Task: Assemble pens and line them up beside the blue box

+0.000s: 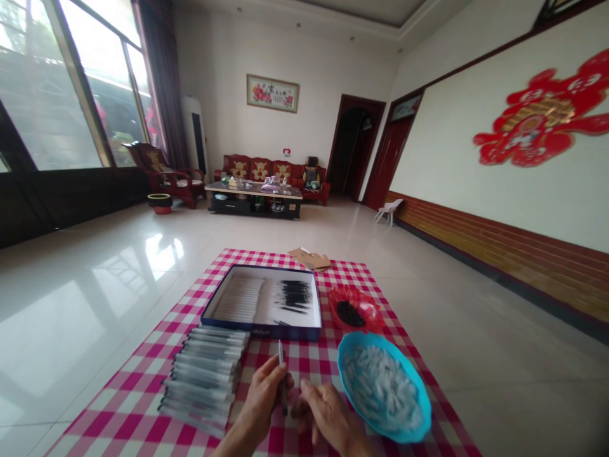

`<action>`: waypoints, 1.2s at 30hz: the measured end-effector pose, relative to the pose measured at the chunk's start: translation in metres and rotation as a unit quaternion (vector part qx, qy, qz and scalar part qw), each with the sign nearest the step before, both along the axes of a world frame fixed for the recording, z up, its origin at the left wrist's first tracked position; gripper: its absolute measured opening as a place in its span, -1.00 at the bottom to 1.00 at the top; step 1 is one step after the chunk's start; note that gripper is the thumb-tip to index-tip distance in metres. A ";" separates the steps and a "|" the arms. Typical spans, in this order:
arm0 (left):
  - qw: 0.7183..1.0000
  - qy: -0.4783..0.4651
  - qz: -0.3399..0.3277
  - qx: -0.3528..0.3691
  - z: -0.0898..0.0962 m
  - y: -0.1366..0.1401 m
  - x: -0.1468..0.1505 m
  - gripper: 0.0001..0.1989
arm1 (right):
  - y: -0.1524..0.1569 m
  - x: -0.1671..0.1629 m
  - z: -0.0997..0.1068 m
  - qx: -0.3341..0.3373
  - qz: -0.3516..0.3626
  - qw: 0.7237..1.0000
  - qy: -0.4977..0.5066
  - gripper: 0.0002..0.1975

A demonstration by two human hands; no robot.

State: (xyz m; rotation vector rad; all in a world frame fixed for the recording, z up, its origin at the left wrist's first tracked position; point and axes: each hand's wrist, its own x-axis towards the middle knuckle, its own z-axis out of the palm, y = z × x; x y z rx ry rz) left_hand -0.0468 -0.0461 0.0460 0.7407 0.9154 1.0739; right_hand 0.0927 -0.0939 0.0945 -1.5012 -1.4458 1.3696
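Note:
My left hand (pixel 264 393) is closed on a slim pen (pixel 280 351), held nearly upright with its pale tip pointing up. Just to the right of the pen is my right hand (pixel 330 412); its fingers are curled and smeared by motion, so what they hold, if anything, does not show. Left of my hands lies a stack of clear pens (pixel 204 374) with dark ends. A blue-rimmed box (pixel 285 331) sits beyond the hands, with clear tubes (pixel 238 298) on its left side and thin black pieces (pixel 294 293) on its right.
By my right hand stands a blue bowl (pixel 425 406) of whitish translucent caps (pixel 385 387). Behind it, a red dish (pixel 373 311) holds small black parts (pixel 351 313). Brown cardboard (pixel 311 258) lies at the far edge of the checked tablecloth (pixel 137 381). A coffee table (pixel 254 190) stands across the room.

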 end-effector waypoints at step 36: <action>0.882 0.368 -0.131 0.264 -0.007 -0.001 -0.010 -0.55 | 0.038 0.141 0.002 0.243 0.007 0.843 -0.480 -0.78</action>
